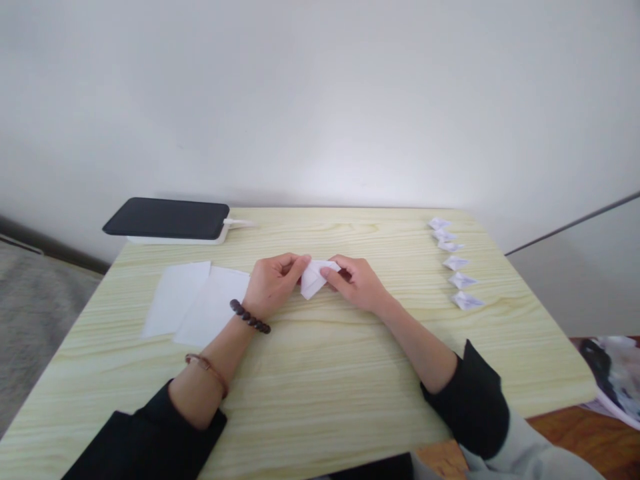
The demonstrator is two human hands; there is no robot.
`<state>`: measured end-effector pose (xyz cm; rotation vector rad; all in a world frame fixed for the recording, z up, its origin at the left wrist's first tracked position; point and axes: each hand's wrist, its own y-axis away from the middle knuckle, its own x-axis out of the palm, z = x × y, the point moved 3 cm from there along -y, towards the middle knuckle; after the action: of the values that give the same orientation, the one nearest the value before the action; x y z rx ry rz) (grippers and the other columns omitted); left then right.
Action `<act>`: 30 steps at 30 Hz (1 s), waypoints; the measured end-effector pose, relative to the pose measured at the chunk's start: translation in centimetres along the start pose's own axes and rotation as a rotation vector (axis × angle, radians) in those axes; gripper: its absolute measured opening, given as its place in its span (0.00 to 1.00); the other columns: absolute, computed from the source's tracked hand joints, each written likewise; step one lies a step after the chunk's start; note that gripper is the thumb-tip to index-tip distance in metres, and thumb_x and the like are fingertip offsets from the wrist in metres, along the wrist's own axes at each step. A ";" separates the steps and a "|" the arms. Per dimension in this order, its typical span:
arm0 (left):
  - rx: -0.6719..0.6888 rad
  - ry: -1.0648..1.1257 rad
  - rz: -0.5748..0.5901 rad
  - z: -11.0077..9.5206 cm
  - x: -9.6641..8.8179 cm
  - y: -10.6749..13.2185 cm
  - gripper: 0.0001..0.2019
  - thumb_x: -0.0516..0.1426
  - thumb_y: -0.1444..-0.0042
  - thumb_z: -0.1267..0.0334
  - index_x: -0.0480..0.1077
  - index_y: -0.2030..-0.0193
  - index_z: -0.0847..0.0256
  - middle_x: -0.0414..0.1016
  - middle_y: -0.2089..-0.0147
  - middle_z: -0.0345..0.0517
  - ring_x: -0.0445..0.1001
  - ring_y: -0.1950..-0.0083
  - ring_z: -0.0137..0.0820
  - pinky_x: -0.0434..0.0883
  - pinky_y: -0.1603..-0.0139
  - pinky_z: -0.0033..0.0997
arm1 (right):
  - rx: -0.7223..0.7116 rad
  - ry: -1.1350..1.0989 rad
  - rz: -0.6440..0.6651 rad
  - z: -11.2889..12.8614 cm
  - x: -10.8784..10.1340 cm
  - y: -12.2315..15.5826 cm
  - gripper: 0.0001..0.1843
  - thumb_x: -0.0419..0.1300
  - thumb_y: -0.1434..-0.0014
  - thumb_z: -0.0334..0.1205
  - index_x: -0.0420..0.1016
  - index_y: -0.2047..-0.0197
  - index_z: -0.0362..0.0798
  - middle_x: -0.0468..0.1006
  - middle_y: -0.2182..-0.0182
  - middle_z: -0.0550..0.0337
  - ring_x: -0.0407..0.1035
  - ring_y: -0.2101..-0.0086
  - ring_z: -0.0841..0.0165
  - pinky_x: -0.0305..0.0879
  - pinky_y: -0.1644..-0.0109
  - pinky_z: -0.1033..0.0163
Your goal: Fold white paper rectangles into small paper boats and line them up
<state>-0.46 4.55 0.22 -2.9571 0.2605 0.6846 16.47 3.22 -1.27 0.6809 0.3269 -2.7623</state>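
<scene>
White paper [313, 279]: head view; mid-table, part folded, low over the wood, pinched from both sides, likely to keep a crease sharp.
left hand [270, 287]: closed on the paper's left edge, thumb on top, steadying it; bead bracelet [250, 317] at the wrist.
right hand [357, 283]: closed on the right edge, fingertips pressing the fold.
sheets [195, 303]: two, flat and overlapping, just beside the left hand, seemingly kept within reach.
folded pieces [456, 262]: six in a row near the right edge, well apart from both hands, apparently set aside.
phone [167, 218]: dark, face up on a white block at the far left corner, cable plugged in, clear of the work.
table [320, 387]: pale wood grain, set against the wall.
room: plain white wall [320, 100]; grey floor at left, brown at right.
</scene>
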 end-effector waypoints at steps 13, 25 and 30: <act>0.059 -0.030 0.190 0.4 0.3 0.2 0.19 0.53 0.43 0.49 0.77 0.69 0.61 0.81 0.70 0.44 0.75 0.69 0.31 0.69 0.66 0.27 | 0.085 -0.304 -0.123 -0.5 -0.1 -0.4 0.17 0.58 0.45 0.54 0.70 0.68 0.46 0.71 0.77 0.63 0.61 0.77 0.74 0.55 0.75 0.68; 0.118 -0.064 0.245 0.1 0.5 0.2 0.19 0.52 0.43 0.50 0.77 0.71 0.61 0.80 0.69 0.45 0.74 0.66 0.33 0.68 0.62 0.29 | 0.020 -0.035 -0.004 -0.4 -0.2 -0.3 0.19 0.54 0.39 0.50 0.63 0.76 0.46 0.61 0.82 0.67 0.54 0.79 0.76 0.49 0.76 0.68; 0.137 -0.145 0.197 0.2 0.3 0.2 0.20 0.51 0.43 0.50 0.75 0.74 0.61 0.76 0.75 0.40 0.65 0.75 0.27 0.60 0.73 0.26 | 0.010 -0.026 -0.017 -0.4 -0.3 -0.3 0.18 0.56 0.40 0.50 0.67 0.75 0.46 0.64 0.81 0.67 0.54 0.79 0.76 0.49 0.76 0.69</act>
<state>-0.29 4.32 -0.09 -2.7593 0.5680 0.8623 16.81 3.63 -1.40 0.6476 0.3146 -2.7879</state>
